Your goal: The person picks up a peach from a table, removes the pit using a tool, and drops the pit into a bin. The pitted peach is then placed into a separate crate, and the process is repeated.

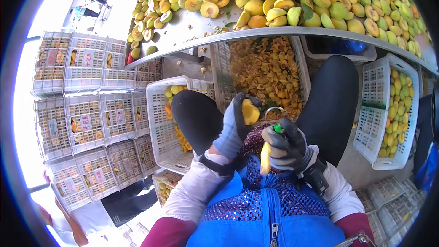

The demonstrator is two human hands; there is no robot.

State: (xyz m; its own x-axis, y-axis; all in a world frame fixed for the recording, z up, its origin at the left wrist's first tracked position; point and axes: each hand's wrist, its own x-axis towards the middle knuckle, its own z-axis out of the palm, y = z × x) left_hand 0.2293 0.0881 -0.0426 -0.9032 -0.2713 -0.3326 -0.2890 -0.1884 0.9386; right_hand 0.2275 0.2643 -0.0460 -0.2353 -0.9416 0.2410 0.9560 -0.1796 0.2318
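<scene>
My left hand (232, 126), in a grey-blue glove, is closed around a yellow peach half (250, 112), its cut side toward my right hand. My right hand (292, 146), in a dark and pale glove, grips a pitting knife (278, 129) just beside it. A curved metal loop shows beyond the fingers, a green part lies at the thumb, and a long yellow piece sticks out toward my body. Both hands are over my lap, close together. Below and beyond them stands a crate of pitted peach pieces (270, 68).
Halved peaches (338, 9) are heaped on a metal table (183, 34) ahead. A white crate (167, 123) stands at my left, another (372, 110) with peaches at my right. Stacked crates (87, 87) fill the left side. Another person's dark trouser leg (130, 201) shows lower left.
</scene>
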